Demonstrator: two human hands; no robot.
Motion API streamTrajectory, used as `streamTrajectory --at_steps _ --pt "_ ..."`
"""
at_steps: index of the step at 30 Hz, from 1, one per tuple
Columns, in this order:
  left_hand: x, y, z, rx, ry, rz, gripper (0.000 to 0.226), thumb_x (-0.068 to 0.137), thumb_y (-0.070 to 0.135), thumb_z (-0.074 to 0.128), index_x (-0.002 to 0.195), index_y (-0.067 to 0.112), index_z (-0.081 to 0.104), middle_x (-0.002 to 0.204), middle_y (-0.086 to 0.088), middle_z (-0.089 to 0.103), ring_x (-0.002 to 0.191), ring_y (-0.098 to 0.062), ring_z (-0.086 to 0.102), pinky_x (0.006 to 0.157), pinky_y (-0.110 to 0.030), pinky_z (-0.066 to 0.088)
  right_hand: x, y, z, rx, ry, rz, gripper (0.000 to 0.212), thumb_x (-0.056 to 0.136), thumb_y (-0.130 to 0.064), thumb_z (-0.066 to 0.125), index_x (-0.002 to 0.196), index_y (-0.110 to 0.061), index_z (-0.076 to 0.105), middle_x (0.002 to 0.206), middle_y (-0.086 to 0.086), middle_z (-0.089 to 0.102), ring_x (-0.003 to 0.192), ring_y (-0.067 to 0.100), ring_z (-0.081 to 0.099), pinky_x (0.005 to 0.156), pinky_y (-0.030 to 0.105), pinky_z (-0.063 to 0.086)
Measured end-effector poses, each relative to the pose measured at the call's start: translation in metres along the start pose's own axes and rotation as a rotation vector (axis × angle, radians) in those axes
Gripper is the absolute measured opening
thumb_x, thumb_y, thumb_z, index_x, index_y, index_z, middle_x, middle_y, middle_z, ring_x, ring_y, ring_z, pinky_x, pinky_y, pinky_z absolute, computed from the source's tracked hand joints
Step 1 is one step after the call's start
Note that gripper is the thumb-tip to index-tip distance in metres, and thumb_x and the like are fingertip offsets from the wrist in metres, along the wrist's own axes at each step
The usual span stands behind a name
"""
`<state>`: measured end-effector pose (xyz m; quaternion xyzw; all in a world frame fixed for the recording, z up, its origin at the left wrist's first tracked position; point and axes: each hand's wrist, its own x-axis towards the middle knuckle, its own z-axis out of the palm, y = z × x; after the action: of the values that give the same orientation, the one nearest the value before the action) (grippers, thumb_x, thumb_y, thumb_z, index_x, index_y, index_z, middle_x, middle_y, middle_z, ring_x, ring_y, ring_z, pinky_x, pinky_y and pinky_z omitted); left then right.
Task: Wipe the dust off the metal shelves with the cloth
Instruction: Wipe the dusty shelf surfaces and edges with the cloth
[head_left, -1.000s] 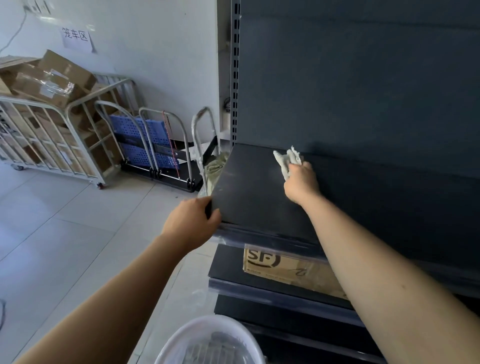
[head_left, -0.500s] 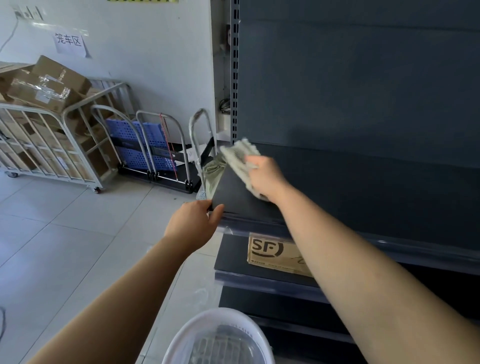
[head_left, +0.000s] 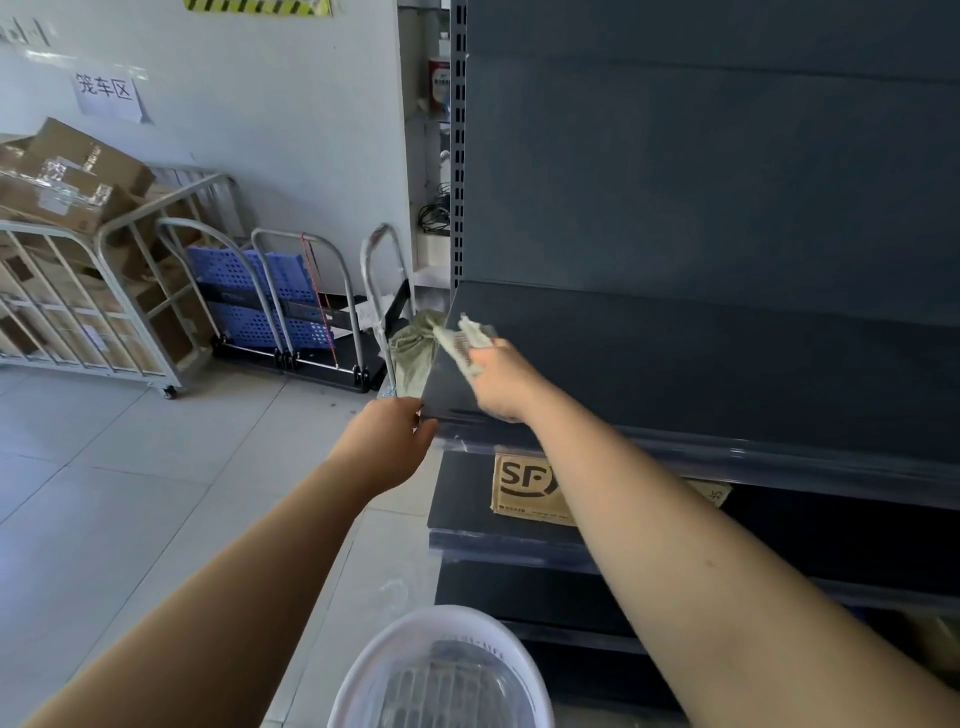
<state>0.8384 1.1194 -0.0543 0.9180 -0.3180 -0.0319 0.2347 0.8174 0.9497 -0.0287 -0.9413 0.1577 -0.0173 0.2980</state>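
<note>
A dark grey metal shelf (head_left: 701, 374) juts out at waist height from a tall shelving unit. My right hand (head_left: 501, 382) presses a pale, crumpled cloth (head_left: 467, 340) onto the shelf near its front left corner. My left hand (head_left: 389, 441) grips that front left corner of the shelf, fingers curled around the edge. Lower shelves (head_left: 467, 525) sit beneath, partly hidden by my right arm.
An SF cardboard box (head_left: 524, 488) lies on the lower shelf. A white plastic basket (head_left: 441, 670) stands on the floor below me. Folded hand trolleys (head_left: 291, 312), a cage cart with cardboard boxes (head_left: 78, 260) and a greenish sack (head_left: 415, 348) line the left wall.
My right hand has swept the cloth leftward and forward across the shelf, from near the back to the front left corner. My left hand stays on the corner.
</note>
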Motion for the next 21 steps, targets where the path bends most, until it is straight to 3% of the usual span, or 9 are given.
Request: streamTrajectory --at_steps 2,4,6,8,11,13,15,18,21 --pt "-0.003 -0.001 -0.002 0.007 -0.007 0.004 0.023 0.093 0.023 0.045 0.084 0.011 0.062 0.071 -0.006 0.062 0.069 -0.025 0.057 0.059 -0.032 0.045 0.000 -0.018 0.007 0.054 -0.066 -0.043 0.047 0.093 -0.005 0.039 0.139 -0.011 0.045 0.151 0.014 0.033 0.135 0.031 0.035 0.108 0.031 0.030" --pt "-0.007 -0.003 -0.003 0.012 -0.022 -0.002 0.023 0.093 0.021 0.044 0.080 0.009 0.059 0.076 -0.009 0.065 0.071 -0.027 0.059 0.065 -0.036 0.050 -0.003 -0.027 0.007 0.282 -0.108 -0.013 0.049 0.090 0.002 0.040 0.135 -0.014 0.050 0.147 0.010 0.041 0.129 0.029 0.045 0.104 0.027 0.035" --pt "-0.012 -0.006 -0.004 0.027 -0.038 -0.006 0.023 0.093 0.020 0.043 0.076 0.009 0.055 0.084 -0.012 0.067 0.078 -0.029 0.061 0.072 -0.041 0.053 -0.006 -0.025 0.000 0.474 -0.064 0.009 0.051 0.088 0.005 0.047 0.134 -0.016 0.052 0.143 0.007 0.047 0.114 0.024 0.058 0.093 0.023 0.045" --pt "-0.016 -0.008 -0.005 0.044 -0.040 -0.013 0.022 0.093 0.019 0.042 0.085 0.006 0.058 0.094 -0.013 0.068 0.087 -0.030 0.062 0.079 -0.044 0.053 -0.009 -0.018 -0.009 0.530 0.024 0.046 0.050 0.088 0.006 0.047 0.133 -0.016 0.053 0.140 0.008 0.050 0.104 0.019 0.061 0.083 0.018 0.046" --pt "-0.016 -0.006 -0.007 0.049 -0.048 -0.015 0.022 0.093 0.019 0.042 0.084 0.007 0.057 0.093 -0.011 0.068 0.085 -0.030 0.062 0.078 -0.043 0.053 -0.023 -0.013 -0.017 0.295 -0.032 0.017 0.049 0.086 0.005 0.043 0.126 -0.018 0.061 0.139 0.006 0.051 0.104 0.018 0.060 0.081 0.013 0.040" --pt "-0.014 -0.002 -0.008 0.058 -0.048 -0.008 0.020 0.093 0.018 0.042 0.085 0.008 0.057 0.091 -0.010 0.067 0.084 -0.030 0.062 0.077 -0.042 0.052 -0.032 -0.014 -0.013 0.149 -0.119 -0.030 0.045 0.084 -0.002 0.045 0.118 -0.023 0.066 0.141 0.003 0.051 0.120 0.020 0.053 0.092 0.018 0.036" --pt "-0.013 0.002 -0.008 0.068 -0.048 -0.011 0.022 0.093 0.019 0.042 0.096 0.008 0.061 0.096 -0.010 0.068 0.087 -0.029 0.061 0.080 -0.042 0.052 -0.039 -0.014 -0.011 0.097 -0.117 -0.055 0.035 0.083 -0.010 0.055 0.112 -0.022 0.069 0.137 0.002 0.054 0.125 0.019 0.049 0.093 0.020 0.032" --pt "-0.015 0.001 -0.007 0.084 -0.071 -0.018 0.024 0.093 0.018 0.040 0.101 0.007 0.060 0.098 -0.011 0.067 0.088 -0.029 0.061 0.081 -0.042 0.052 -0.051 -0.003 -0.021 0.025 -0.093 -0.062 0.034 0.078 -0.022 0.069 0.112 -0.020 0.070 0.132 0.000 0.058 0.118 0.016 0.053 0.087 0.021 0.032" --pt "-0.014 -0.002 -0.006 0.086 -0.092 -0.002 0.022 0.093 0.015 0.038 0.098 0.007 0.059 0.100 -0.012 0.067 0.089 -0.029 0.061 0.082 -0.043 0.052 -0.064 0.021 -0.036 -0.017 -0.072 0.000 0.035 0.075 -0.025 0.071 0.109 -0.022 0.071 0.129 -0.002 0.060 0.101 0.009 0.052 0.083 0.022 0.034"
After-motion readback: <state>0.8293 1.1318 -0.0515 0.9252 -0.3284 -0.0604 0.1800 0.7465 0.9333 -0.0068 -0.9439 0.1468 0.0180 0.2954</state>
